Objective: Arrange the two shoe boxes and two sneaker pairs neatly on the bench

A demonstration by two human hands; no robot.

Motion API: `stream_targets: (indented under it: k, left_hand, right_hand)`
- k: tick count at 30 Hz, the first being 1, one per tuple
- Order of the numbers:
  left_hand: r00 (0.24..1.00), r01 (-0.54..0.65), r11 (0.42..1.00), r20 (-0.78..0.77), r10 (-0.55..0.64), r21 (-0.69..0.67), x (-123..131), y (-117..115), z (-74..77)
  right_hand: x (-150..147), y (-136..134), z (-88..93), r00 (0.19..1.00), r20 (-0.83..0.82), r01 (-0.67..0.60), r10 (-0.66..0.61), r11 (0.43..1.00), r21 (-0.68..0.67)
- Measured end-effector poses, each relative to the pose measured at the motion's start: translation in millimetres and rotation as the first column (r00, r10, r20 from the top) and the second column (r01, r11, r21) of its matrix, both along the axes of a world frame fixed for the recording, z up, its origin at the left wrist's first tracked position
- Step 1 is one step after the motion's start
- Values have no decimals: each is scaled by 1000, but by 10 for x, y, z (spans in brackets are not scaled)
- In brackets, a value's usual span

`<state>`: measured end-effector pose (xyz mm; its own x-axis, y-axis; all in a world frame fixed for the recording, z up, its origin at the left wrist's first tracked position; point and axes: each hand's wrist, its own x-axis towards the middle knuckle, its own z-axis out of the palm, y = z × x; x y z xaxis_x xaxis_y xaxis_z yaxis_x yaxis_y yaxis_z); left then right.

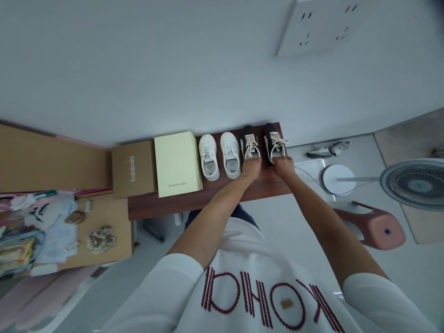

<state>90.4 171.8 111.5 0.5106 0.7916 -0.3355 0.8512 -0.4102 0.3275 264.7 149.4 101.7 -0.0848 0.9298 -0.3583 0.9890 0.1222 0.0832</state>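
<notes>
Two black sneakers with cream laces stand side by side at the right end of a dark red wooden bench [222, 196], toes toward the wall. My left hand [251, 168] grips the heel of the left black sneaker [249, 138]. The heel of the right black sneaker [273, 138] is in my right hand [284, 167]. Both heels are largely hidden by my fingers. Just left of them sits a pair of white sneakers, the nearer one [230, 152] and the farther one [208, 155], untouched.
A pale yellow box [176, 162] and a brown shoe box [133, 166] fill the bench's left side. A cluttered table [118, 208] adjoins it. On the right floor are a standing fan [416, 185], a pink stool [381, 230] and another pair of shoes [321, 152].
</notes>
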Motion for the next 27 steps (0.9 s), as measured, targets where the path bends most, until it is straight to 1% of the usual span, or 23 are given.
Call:
stream_targets:
  k: [10,16,19,21,23,24,25,27]
  left_hand:
    - [1000,-14,1000,-4,14,-9,132,-34,-91]
    - [1000,-26,999,-4,26,-23,153,-20,-93]
    - [1000,10,999,26,-9,-38,113,4,-28]
    - [993,38,999,116,-34,-31,2,-15,117]
    - [962,53,997,272,-37,-52,-230,-104,372]
    - [934,66,994,357,-30,-90,-396,-183,531]
    - [904,109,978,427,-24,-176,-590,-284,700]
    - [877,131,936,478,44,-327,-1021,-532,1021]
  right_hand:
    - [-33,95,-146,999,-37,34,-35,999,-36]
    - [-89,100,-171,997,-50,59,-61,998,-34]
    - [-139,87,-123,995,-54,82,-84,996,-42]
    - [-175,42,-54,992,-68,110,-110,994,-6]
    - [-206,-64,40,984,-115,141,-133,988,69]
    - [-219,-149,91,978,-155,158,-140,981,111]
    - [-232,-261,137,968,-203,177,-146,974,144]
    - [-265,-569,201,938,-306,222,-164,961,167]
